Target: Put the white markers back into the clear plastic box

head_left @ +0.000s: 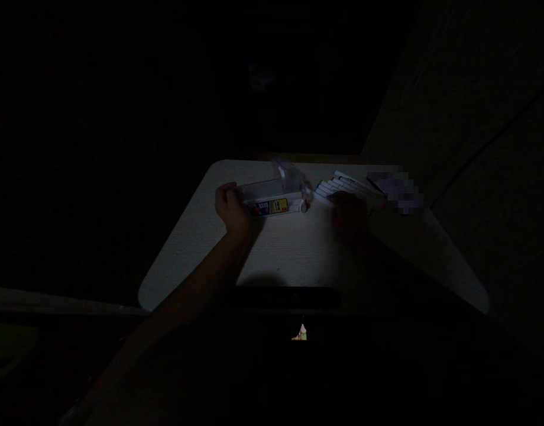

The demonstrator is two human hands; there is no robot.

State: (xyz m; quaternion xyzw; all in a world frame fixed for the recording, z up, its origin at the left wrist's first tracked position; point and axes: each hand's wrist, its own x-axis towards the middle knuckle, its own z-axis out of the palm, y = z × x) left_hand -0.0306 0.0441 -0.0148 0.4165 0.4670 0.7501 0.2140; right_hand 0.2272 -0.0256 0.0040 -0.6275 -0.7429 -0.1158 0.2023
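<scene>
The left hand [230,207] is closed around one end of a clear plastic box [272,192]. The box lies on its side near the far edge of the pale table [183,260]. It has a colored label [267,207] on it. Just to the right of the box is a row of white felt pens [343,188] with colored ends. The right hand [352,216] is on the pens, but it is too dark to tell if it is open or closed. A blurred thing [394,192] lies near the far right corner.
</scene>
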